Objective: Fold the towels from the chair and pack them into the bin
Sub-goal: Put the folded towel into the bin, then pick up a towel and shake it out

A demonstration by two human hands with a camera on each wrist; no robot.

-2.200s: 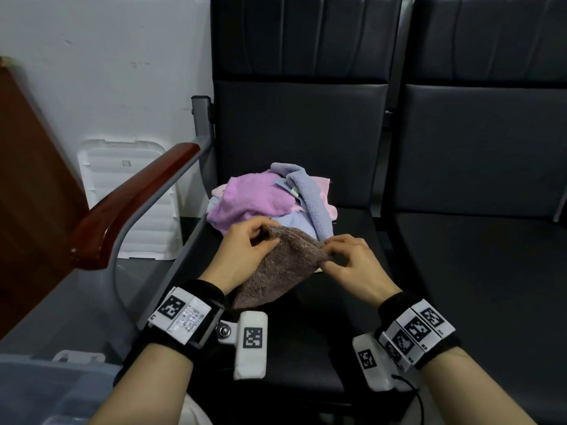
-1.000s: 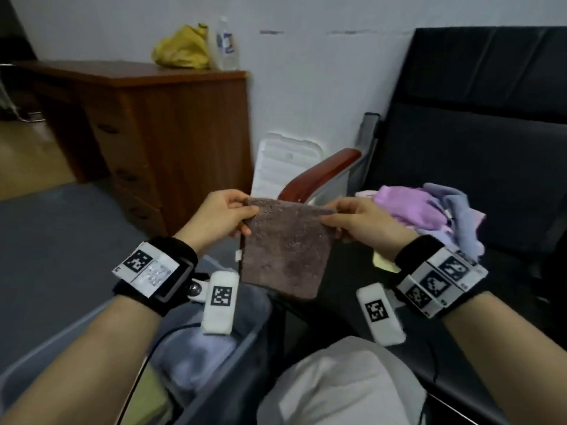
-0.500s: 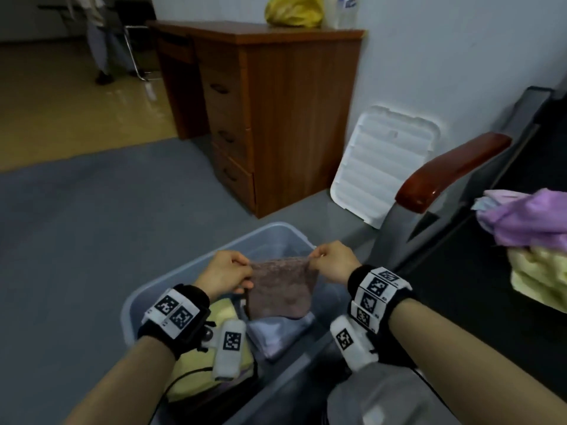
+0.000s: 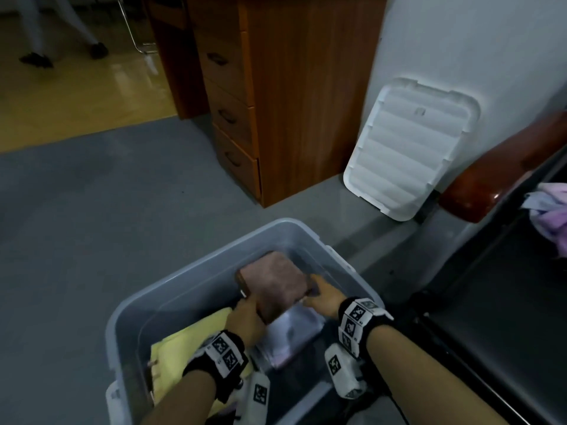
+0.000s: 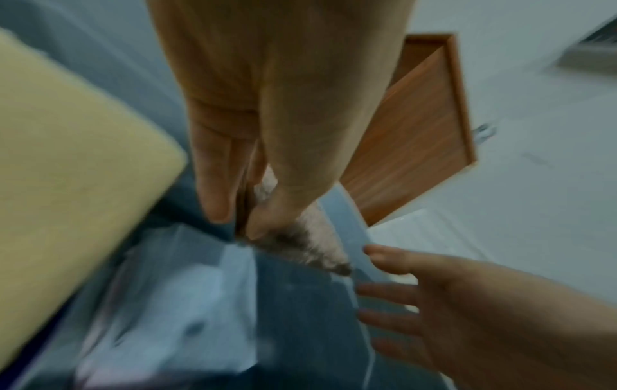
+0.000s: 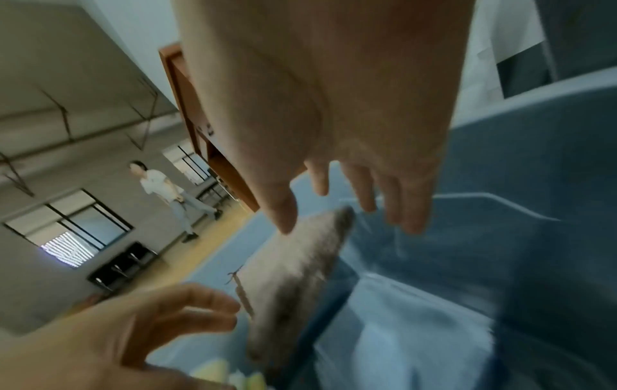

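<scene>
Grey carpet surrounds a translucent grey bin [image 4: 196,271] beside a wooden desk [image 4: 276,96]. Both hands reach inside it. The left hand [image 4: 247,317] pinches the near edge of a folded brown towel [image 4: 271,286] between thumb and fingers, while the right hand [image 4: 322,297] hovers just beside it, fingers spread and holding nothing. A folded yellow towel [image 4: 181,345] and a pale towel [image 4: 291,335] are already packed. More unfolded towels [image 4: 550,214] wait on the black chair [image 4: 491,302], so work remains.

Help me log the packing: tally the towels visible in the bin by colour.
Brown towel: 1
Yellow towel: 1
White towel: 1
Total visible in the bin: 3
</scene>
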